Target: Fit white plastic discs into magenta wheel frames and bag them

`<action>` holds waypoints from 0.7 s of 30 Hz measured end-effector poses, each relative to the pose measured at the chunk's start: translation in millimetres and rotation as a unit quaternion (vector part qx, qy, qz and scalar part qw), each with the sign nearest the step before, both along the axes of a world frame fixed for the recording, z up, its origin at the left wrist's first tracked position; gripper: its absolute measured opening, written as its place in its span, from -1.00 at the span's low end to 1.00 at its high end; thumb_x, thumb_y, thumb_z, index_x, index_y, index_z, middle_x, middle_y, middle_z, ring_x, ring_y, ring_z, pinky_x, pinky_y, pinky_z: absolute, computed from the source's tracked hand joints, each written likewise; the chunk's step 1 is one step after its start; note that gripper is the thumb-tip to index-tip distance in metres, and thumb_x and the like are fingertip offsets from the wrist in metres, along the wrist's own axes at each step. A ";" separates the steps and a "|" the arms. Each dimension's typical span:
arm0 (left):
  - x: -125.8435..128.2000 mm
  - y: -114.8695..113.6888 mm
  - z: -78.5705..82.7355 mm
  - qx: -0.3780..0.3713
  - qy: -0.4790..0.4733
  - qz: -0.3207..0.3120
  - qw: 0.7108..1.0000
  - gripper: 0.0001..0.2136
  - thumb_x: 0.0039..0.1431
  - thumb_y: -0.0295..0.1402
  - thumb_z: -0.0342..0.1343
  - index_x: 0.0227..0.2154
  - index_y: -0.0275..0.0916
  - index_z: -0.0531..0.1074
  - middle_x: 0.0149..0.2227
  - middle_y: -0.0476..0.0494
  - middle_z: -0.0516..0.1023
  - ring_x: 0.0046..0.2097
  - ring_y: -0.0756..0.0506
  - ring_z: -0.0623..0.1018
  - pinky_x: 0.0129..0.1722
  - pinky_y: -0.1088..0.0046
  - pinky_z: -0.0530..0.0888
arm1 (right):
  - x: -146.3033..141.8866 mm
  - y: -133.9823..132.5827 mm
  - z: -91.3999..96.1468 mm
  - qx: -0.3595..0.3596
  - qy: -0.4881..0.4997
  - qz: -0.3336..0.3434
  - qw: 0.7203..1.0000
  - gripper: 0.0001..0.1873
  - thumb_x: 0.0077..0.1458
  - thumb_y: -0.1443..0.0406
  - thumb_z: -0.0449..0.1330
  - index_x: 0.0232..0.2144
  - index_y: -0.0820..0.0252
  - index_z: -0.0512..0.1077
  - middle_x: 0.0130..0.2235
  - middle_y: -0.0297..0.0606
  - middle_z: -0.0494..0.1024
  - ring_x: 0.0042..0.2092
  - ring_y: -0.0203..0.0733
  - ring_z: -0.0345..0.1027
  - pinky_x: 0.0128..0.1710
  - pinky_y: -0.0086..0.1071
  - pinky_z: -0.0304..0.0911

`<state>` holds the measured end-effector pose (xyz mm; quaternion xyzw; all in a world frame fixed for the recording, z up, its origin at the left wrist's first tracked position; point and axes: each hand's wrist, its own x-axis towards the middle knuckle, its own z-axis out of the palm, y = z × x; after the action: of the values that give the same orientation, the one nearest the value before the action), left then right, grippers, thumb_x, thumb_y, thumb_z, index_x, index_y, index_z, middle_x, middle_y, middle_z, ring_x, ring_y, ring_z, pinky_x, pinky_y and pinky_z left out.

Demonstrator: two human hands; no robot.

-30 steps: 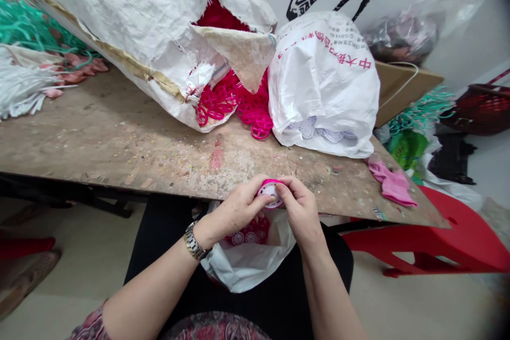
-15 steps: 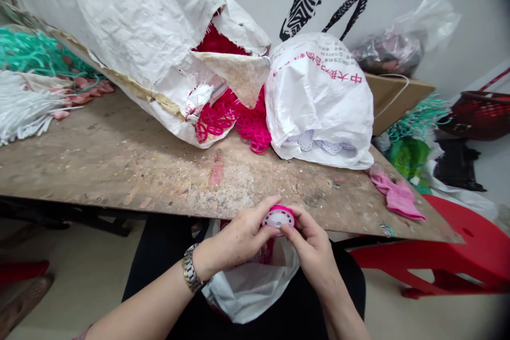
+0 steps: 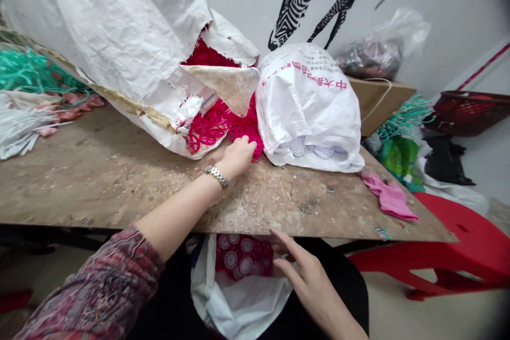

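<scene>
My left hand (image 3: 238, 155) reaches across the worn wooden table (image 3: 119, 175) to the pile of pink plastic rings (image 3: 217, 127) spilling from a torn white woven sack (image 3: 119, 48). Its fingers curl onto the rings at the pile's edge; whether they hold one I cannot tell. My right hand (image 3: 308, 276) hovers with fingers spread over the white plastic bag on my lap (image 3: 235, 297), which holds several finished pink-and-white discs (image 3: 241, 255). A white printed bag (image 3: 308, 101) with white lace-like discs (image 3: 303, 146) showing at its mouth stands right of the rings.
Green and white plastic strands (image 3: 27, 90) lie at the table's left end. A pink cloth (image 3: 388, 196) lies at the right edge, a cardboard box (image 3: 376, 103) behind it. A red plastic stool (image 3: 446, 244) stands to the right, a dark red basket (image 3: 470, 111) beyond.
Both hands held a pink-and-white disc at the table edge. Now the disc is gone from them, the left hand has reached forward to the ring pile, the right has dropped over the lap bag.
</scene>
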<state>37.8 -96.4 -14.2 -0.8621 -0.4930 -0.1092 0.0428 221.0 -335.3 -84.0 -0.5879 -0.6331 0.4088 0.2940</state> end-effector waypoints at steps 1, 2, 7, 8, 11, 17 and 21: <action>4.2 7.1 -2.3 0.000 0.004 -0.003 1.000 -0.76 0.29 -0.54 -0.09 -0.10 -0.34 0.44 -0.13 -0.32 0.43 -0.10 -0.19 0.48 -0.14 0.32 0.41 | -0.8 -0.5 1.6 0.008 -0.003 -0.001 1.000 -0.48 0.21 0.22 0.12 0.23 -0.01 0.33 0.01 -0.18 0.58 0.03 -0.05 0.47 0.08 -0.16 0.34; 7.3 12.7 -4.5 0.001 0.008 -0.008 1.000 -0.76 0.29 -0.55 -0.10 -0.12 -0.33 0.45 -0.12 -0.32 0.42 -0.09 -0.19 0.48 -0.13 0.33 0.41 | -2.0 -1.2 4.2 0.014 -0.004 0.000 1.000 -0.50 0.21 0.22 0.12 0.20 0.00 0.36 -0.01 -0.18 0.59 0.00 -0.06 0.48 0.06 -0.17 0.36; 6.7 18.4 -10.6 0.002 0.023 -0.028 0.999 -0.75 0.28 -0.57 -0.11 -0.13 -0.33 0.45 -0.13 -0.29 0.41 -0.14 -0.14 0.48 -0.17 0.37 0.41 | -4.7 -4.1 22.8 0.033 0.026 0.009 0.999 -0.65 0.23 0.22 0.12 0.03 0.02 0.51 -0.09 -0.21 0.64 -0.07 -0.09 0.53 -0.03 -0.26 0.42; 3.8 14.8 -10.4 0.002 0.024 -0.030 0.999 -0.76 0.29 -0.56 -0.11 -0.13 -0.33 0.45 -0.14 -0.29 0.41 -0.16 -0.13 0.48 -0.18 0.38 0.42 | -3.1 -3.0 25.6 0.037 0.037 0.001 0.999 -0.67 0.23 0.21 0.12 0.01 0.02 0.52 -0.09 -0.21 0.64 -0.08 -0.10 0.53 -0.04 -0.27 0.43; -6.6 -6.1 -7.7 0.002 0.027 -0.048 0.999 -0.80 0.29 -0.51 -0.06 -0.15 -0.30 0.45 -0.16 -0.24 0.40 -0.19 -0.11 0.46 -0.21 0.40 0.41 | 6.0 8.9 30.2 0.061 0.062 -0.048 0.995 -0.69 0.22 0.18 0.16 -0.03 0.04 0.53 -0.09 -0.19 0.64 -0.07 -0.05 0.53 -0.01 -0.21 0.41; -22.3 -71.3 -9.5 -0.006 -0.043 -0.164 0.986 -0.78 0.31 -0.49 -0.05 -0.10 -0.21 0.44 -0.15 -0.18 0.41 -0.15 -0.12 0.42 -0.15 0.38 0.40 | 15.4 64.3 37.2 0.062 0.112 -0.138 0.982 -0.57 0.19 0.03 0.13 -0.01 0.14 0.46 -0.11 -0.12 0.62 -0.19 -0.05 0.55 -0.26 -0.25 0.44; -24.7 -104.6 -18.9 -0.012 -0.094 -0.217 0.972 -0.76 0.35 -0.42 -0.08 -0.04 -0.18 0.43 -0.15 -0.17 0.42 -0.11 -0.15 0.43 -0.08 0.31 0.42 | 1.3 96.6 44.9 0.035 0.152 -0.126 0.980 -0.54 0.10 -0.01 0.18 -0.10 0.18 0.47 -0.36 -0.24 0.59 -0.40 -0.16 0.46 -0.49 -0.38 0.30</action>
<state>13.1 -201.0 -33.1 -0.9349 -0.2969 -0.1905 -0.0384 222.3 -238.7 -39.0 -0.5831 -0.5163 0.4304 0.4562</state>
